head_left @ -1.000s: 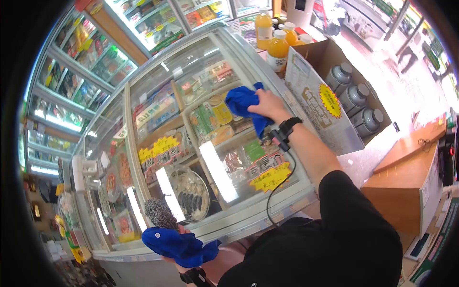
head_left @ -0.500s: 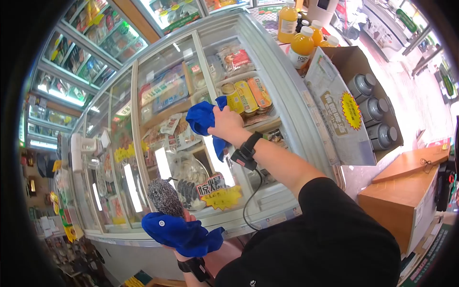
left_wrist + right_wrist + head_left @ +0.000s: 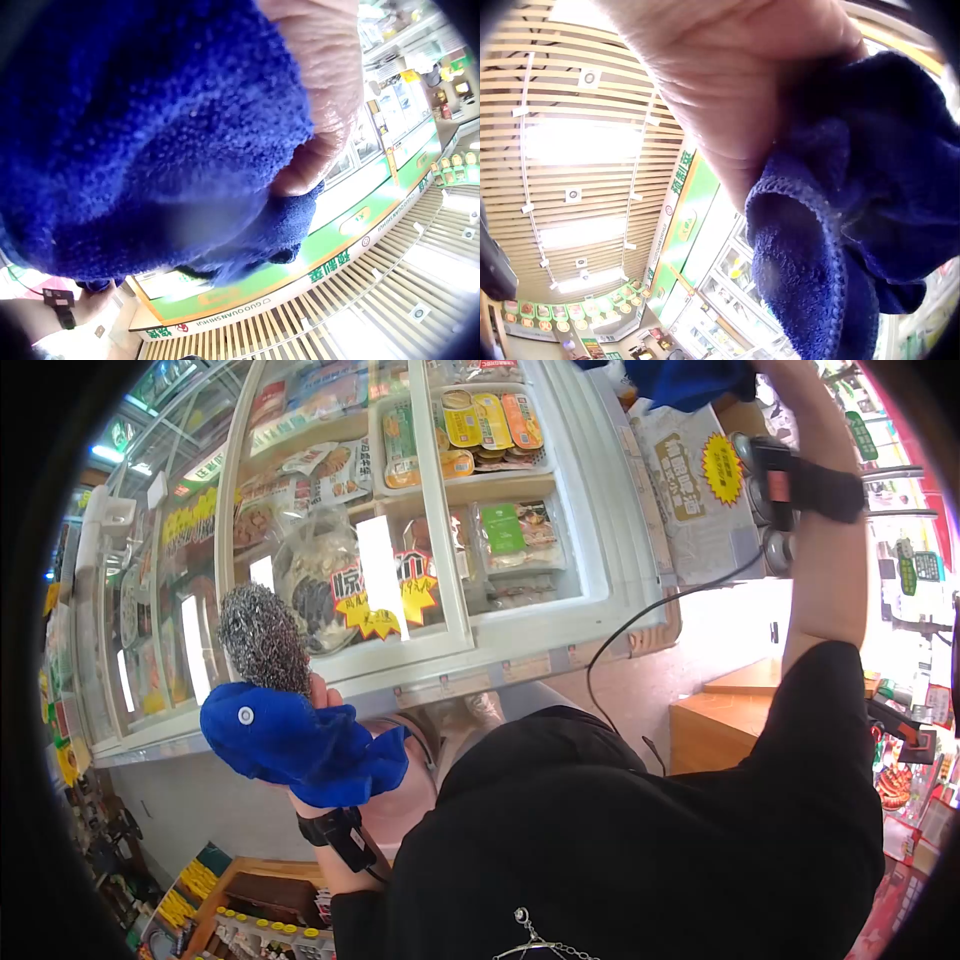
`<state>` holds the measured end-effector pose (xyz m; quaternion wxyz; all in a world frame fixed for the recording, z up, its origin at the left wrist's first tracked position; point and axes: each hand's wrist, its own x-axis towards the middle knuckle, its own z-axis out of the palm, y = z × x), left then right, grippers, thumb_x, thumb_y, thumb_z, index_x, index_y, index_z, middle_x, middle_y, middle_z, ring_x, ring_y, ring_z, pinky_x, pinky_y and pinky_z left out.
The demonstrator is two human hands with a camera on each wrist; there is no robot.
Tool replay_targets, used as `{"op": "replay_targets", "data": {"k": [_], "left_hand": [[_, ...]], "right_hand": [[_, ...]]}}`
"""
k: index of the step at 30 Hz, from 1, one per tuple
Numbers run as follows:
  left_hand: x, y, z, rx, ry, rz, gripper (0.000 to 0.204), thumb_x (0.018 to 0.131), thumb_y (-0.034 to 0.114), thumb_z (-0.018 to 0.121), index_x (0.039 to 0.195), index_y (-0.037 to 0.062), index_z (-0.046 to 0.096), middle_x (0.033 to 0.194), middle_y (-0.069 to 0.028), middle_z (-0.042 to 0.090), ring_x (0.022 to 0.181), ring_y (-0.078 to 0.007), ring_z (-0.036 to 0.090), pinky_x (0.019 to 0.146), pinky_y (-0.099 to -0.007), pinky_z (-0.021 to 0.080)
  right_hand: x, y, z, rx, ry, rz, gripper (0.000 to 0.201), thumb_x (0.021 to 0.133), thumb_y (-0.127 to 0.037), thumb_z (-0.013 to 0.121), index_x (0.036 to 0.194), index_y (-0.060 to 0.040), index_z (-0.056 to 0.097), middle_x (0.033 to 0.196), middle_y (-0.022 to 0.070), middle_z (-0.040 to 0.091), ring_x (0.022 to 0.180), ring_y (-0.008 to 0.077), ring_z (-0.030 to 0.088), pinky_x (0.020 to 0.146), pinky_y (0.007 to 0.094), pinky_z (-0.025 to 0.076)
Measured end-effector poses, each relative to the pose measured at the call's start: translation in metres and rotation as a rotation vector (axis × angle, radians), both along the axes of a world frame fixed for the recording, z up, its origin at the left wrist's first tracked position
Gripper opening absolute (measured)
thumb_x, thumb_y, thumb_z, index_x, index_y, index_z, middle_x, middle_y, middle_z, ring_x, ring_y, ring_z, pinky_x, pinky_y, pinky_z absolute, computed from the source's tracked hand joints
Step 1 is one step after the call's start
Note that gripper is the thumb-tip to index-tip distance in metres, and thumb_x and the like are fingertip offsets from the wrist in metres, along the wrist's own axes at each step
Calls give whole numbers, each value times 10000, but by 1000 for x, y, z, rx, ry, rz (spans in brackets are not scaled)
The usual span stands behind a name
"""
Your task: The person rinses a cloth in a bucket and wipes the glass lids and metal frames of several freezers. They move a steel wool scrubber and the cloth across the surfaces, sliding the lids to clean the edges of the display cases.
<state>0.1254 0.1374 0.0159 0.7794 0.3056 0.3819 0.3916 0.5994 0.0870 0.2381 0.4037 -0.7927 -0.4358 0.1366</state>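
My left hand (image 3: pixel 318 705) holds a bunched blue cloth (image 3: pixel 290 737) and a steel wool scrubber (image 3: pixel 262 641) in front of the chest freezer's near edge. In the left wrist view the blue cloth (image 3: pixel 142 142) fills the frame with a finger (image 3: pixel 326 82) curled over it. My right hand is raised high at the top right, its fingers out of the head view, gripping a second blue cloth (image 3: pixel 690 380). The right wrist view shows that hand (image 3: pixel 742 82) clutching the cloth (image 3: pixel 855 217) up toward the ceiling.
The chest freezer (image 3: pixel 560 610) with sliding glass lids holds packaged food. A cardboard box of metal cans (image 3: pixel 700 490) stands to its right. A wooden counter (image 3: pixel 740 710) is at the lower right, and drinks shelves (image 3: pixel 230 920) sit low at the left.
My right hand has lifted its blue cloth off the freezer glass and swung up and right. The head view has tilted down toward my body. The left hand keeps its hold.
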Motion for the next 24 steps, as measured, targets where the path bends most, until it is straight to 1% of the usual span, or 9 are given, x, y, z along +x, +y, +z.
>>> {"op": "replay_targets", "data": {"k": [1, 5, 10, 13, 15, 17, 19, 21, 24], "left_hand": [[2, -3, 7, -29, -24, 29, 453, 931, 260, 380, 1350, 142, 253, 1401, -135, 273, 1222, -255, 380, 1001, -319, 350], [1, -24, 21, -152, -128, 133, 451, 932, 259, 383, 1346, 137, 255, 1401, -145, 266, 1234, -252, 363, 1016, -315, 332], [-15, -29, 4, -109, -108, 131, 459, 931, 302, 384, 1341, 138, 260, 1404, -141, 254, 1241, -275, 353, 1008, -340, 348], [-17, -32, 3, -144, -196, 175, 464, 929, 302, 388, 1344, 140, 257, 1398, -128, 267, 1224, -258, 369, 1005, -343, 346], [-33, -22, -12, -4, -592, -291, 492, 925, 273, 397, 1360, 122, 225, 1382, -96, 298, 1179, -230, 403, 1006, -333, 324], [-42, -26, -22, 40, -647, -260, 486, 935, 265, 359, 1369, 111, 204, 1411, -95, 229, 1255, -233, 278, 1046, -348, 239], [-50, -33, -23, 73, -695, -244, 481, 944, 257, 322, 1377, 101, 183, 1440, -93, 160, 1331, -237, 154, 1086, -363, 153], [-49, -35, -23, 90, -589, -218, 507, 934, 315, 327, 1381, 116, 194, 1439, -96, 175, 1297, -240, 216, 1071, -356, 182], [-40, -35, -24, 120, -435, -165, 549, 920, 401, 334, 1387, 139, 211, 1439, -99, 197, 1248, -245, 308, 1048, -345, 226]], "right_hand": [[0, -9, 20, -55, -232, 66, 366, 753, -208, 606, 1039, 17, 575, 892, 77, 610, 815, 132, 567, 724, 231, 450], [-20, -69, 59, 159, -212, 138, 378, 786, -202, 584, 1076, 40, 559, 937, 72, 614, 835, 131, 572, 760, 224, 450], [-17, -64, 39, -290, -297, -86, 388, 751, -250, 612, 1040, 7, 596, 886, 76, 627, 798, 137, 579, 723, 248, 458], [13, -27, -43, -306, -478, 24, 302, 706, -270, 612, 887, -31, 648, 800, 127, 647, 738, 223, 609, 701, 305, 472], [21, 16, -74, -570, -640, -33, 312, 685, -266, 609, 915, -56, 626, 850, 166, 637, 789, 294, 607, 726, 340, 473], [18, 38, -104, -439, -979, 30, 347, 683, -248, 591, 972, -58, 582, 898, 183, 620, 859, 339, 586, 765, 367, 463], [83, 89, -154, -429, -731, -18, 359, 695, -224, 582, 1010, -55, 542, 948, 191, 603, 914, 334, 569, 793, 375, 451], [128, 131, -159, -562, -737, -243, 575, 700, -475, 555, 1037, -11, 598, 1006, 224, 602, 937, 356, 582, 814, 396, 453], [172, 176, -131, -422, -701, -154, 525, 712, -413, 531, 1037, -4, 578, 1001, 226, 596, 943, 359, 573, 812, 395, 449]]}}
